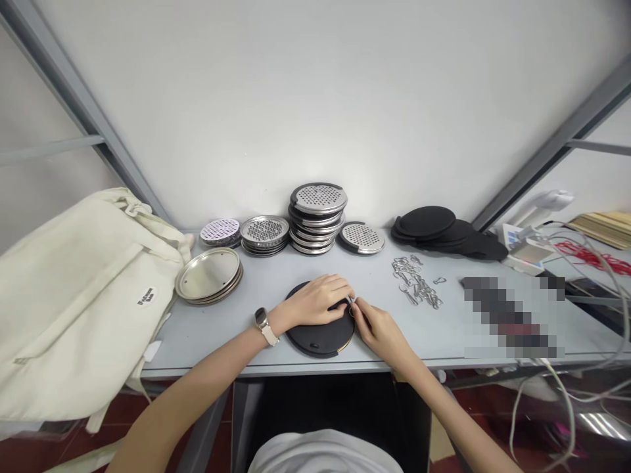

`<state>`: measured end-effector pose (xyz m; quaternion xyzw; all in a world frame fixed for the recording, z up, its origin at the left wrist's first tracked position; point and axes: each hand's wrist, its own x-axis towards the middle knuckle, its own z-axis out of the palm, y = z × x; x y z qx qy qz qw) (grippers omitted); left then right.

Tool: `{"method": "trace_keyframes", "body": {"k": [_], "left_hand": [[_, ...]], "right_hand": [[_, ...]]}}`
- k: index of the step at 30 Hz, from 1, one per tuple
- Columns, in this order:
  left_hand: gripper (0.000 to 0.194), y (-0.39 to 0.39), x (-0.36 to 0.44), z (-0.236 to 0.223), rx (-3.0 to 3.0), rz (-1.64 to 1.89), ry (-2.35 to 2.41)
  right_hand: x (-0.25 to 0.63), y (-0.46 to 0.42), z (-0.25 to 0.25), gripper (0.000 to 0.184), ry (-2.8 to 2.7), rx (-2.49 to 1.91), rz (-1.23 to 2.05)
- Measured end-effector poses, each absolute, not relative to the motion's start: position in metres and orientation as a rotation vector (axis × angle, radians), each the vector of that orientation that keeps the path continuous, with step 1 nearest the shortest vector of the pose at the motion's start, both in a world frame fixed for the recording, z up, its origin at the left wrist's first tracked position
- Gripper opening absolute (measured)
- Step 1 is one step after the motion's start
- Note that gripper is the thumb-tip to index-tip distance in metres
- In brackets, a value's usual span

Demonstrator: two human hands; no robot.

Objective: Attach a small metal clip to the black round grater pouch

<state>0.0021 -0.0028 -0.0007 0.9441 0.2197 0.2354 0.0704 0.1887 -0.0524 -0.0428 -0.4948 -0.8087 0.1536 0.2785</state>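
A black round disc point(320, 336) lies flat on the table in front of me, with a metal-coloured strip showing along its lower right edge. My left hand point(323, 299), with a watch on its wrist, lies across the top of the disc. Its fingers curl toward the right rim and hold the disc there. At that same rim, my right hand point(377, 328) is closed in a pinch. A bit of a small metal clip point(351, 310) shows between the two hands' fingertips; the rest is hidden by the fingers.
Stacks of round graters point(318, 197) stand along the wall, with metal discs point(207, 272) at left. Black discs point(426, 223) and loose metal clips point(419, 289) lie to the right. A cream bag point(98, 295) flanks the left side. Cables point(572, 394) hang at the right.
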Motion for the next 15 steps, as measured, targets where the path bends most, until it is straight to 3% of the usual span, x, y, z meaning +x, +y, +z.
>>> {"method": "trace_keyframes", "body": {"k": [15], "left_hand": [[0.026, -0.0021, 0.0019, -0.0034, 2.809, 0.739, 0.651]], "right_hand": [[0.1891, -0.0508, -0.0411, 0.024, -2.178, -1.321, 0.395]]}}
